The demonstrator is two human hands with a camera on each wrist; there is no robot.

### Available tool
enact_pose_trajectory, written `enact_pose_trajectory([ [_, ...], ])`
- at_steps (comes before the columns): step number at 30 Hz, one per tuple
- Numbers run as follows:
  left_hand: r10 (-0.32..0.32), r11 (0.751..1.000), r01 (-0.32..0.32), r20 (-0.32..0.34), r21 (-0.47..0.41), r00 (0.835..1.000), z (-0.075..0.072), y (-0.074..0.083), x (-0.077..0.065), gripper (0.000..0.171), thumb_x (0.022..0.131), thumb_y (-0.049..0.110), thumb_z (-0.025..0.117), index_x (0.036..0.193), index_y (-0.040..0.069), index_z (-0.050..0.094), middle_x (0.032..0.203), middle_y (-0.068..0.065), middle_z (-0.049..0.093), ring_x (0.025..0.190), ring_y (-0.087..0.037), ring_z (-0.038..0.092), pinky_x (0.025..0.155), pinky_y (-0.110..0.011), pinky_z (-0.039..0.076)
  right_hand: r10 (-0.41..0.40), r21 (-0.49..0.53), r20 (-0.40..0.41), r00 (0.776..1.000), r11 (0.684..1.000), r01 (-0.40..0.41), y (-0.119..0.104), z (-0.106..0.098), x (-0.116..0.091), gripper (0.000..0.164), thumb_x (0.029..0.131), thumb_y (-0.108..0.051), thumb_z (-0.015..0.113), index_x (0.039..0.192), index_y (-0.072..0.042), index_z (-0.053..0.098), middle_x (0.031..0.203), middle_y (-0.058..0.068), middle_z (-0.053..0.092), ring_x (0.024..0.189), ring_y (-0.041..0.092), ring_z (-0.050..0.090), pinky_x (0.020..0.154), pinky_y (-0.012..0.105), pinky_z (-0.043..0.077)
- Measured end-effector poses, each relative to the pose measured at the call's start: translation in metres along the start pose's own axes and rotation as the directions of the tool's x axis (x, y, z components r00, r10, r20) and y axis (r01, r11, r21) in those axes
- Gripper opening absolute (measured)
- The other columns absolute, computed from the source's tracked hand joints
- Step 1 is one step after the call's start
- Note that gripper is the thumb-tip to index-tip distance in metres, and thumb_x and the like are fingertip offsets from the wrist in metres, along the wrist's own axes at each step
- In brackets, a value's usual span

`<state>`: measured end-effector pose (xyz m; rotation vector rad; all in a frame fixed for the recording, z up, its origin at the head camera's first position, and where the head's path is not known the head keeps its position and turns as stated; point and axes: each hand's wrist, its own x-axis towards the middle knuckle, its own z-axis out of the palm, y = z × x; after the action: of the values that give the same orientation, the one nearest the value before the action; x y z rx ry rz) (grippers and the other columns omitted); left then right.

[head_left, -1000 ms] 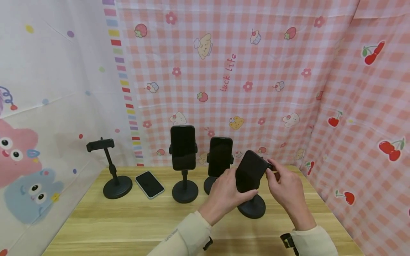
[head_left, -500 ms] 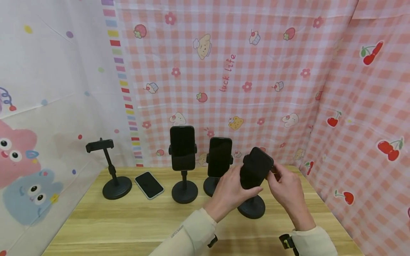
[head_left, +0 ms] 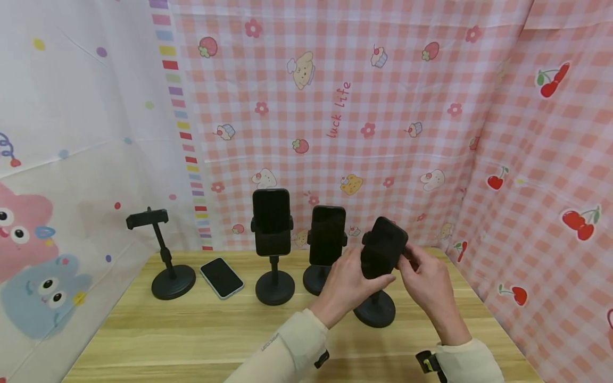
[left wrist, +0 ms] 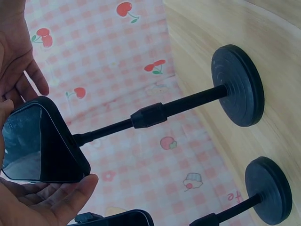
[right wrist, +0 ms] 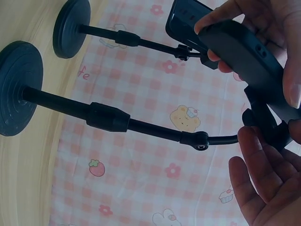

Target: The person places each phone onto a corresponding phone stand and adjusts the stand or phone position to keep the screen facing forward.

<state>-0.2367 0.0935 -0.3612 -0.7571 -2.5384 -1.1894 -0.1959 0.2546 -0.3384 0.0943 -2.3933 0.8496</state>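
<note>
My left hand (head_left: 346, 284) grips a black smartphone (head_left: 383, 248) by its lower left side, thumb across its lower front. The phone leans to the right against the holder of a black phone stand, whose round base (head_left: 375, 313) rests on the table. My right hand (head_left: 429, 275) pinches the clamp at the phone's right edge with thumb and curled forefinger. In the right wrist view the clamp (right wrist: 268, 120) shows behind the phone, with right fingertips at it. A thin jointed stem (right wrist: 155, 130) joins the clamp to the base.
Two more stands hold upright phones, the taller phone (head_left: 271, 222) left of the shorter phone (head_left: 328, 235). A pale-edged phone (head_left: 222, 277) lies on the wooden table (head_left: 201, 340). At far left is a stand with a bare clamp (head_left: 147, 218). Patterned cloths (head_left: 306, 106) surround the table.
The phone has shifted slightly right and up with my left hand. The clamp's right arm, pulled away from the phone earlier, now lies against its edge with my right hand still at it.
</note>
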Motion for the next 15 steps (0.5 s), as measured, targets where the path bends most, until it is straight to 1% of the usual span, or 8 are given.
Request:
enact_pose_trajectory([
  [7,-0.018,0.999,0.017,-0.026,-0.042,1.000,0.0012,-0.0003,0.0047,0.079,0.074,0.066,0.064,0.131,0.012,0.053,0.115,-0.005,0.064,0.092,-0.015,0.062,0.075,-0.037,0.057,-0.004,0.020,0.006,1.000,1.000,0.003,-0.0029,0.0022,-0.0019,0.031,0.096,-0.020,0.054,0.119,-0.001,0.065,0.100,0.021,0.074,0.084,0.030,0.066,0.068,0.052,0.054],
  [9,-0.019,0.999,0.017,-0.035,-0.048,0.999,0.0018,-0.0008,0.0054,0.077,0.074,0.066,0.064,0.129,0.013,0.054,0.111,-0.004,0.064,0.089,-0.015,0.062,0.073,-0.037,0.057,-0.010,0.019,0.003,1.000,1.000,0.010,-0.0030,0.0030,-0.0017,0.031,0.096,-0.019,0.054,0.118,0.000,0.065,0.101,0.022,0.074,0.084,0.031,0.066,0.068,0.052,0.054],
  [11,-0.028,0.999,0.026,-0.041,-0.047,0.999,0.0026,-0.0011,0.0058,0.079,0.073,0.068,0.063,0.128,0.013,0.054,0.109,-0.004,0.064,0.089,-0.016,0.062,0.073,-0.037,0.057,-0.013,0.019,0.004,1.000,1.000,0.013,-0.0034,0.0034,-0.0015,0.031,0.096,-0.018,0.054,0.118,0.001,0.065,0.101,0.023,0.073,0.085,0.031,0.066,0.069,0.053,0.055],
  [14,-0.040,0.998,0.038,-0.049,-0.042,0.998,0.0036,-0.0005,0.0061,0.082,0.073,0.068,0.064,0.131,0.011,0.052,0.111,-0.006,0.064,0.092,-0.018,0.062,0.076,-0.040,0.057,-0.010,0.016,0.008,1.000,1.000,0.010,-0.0043,0.0033,-0.0015,0.031,0.097,-0.018,0.054,0.119,0.001,0.064,0.102,0.023,0.073,0.086,0.031,0.066,0.070,0.053,0.055],
  [15,-0.043,0.998,0.041,-0.053,-0.040,0.998,0.0040,-0.0003,0.0061,0.084,0.073,0.067,0.065,0.133,0.010,0.051,0.115,-0.008,0.063,0.095,-0.019,0.062,0.078,-0.041,0.056,-0.011,0.017,0.011,1.000,1.000,0.011,-0.0048,0.0029,-0.0016,0.031,0.097,-0.018,0.053,0.119,0.002,0.064,0.103,0.024,0.073,0.086,0.031,0.066,0.070,0.053,0.055],
])
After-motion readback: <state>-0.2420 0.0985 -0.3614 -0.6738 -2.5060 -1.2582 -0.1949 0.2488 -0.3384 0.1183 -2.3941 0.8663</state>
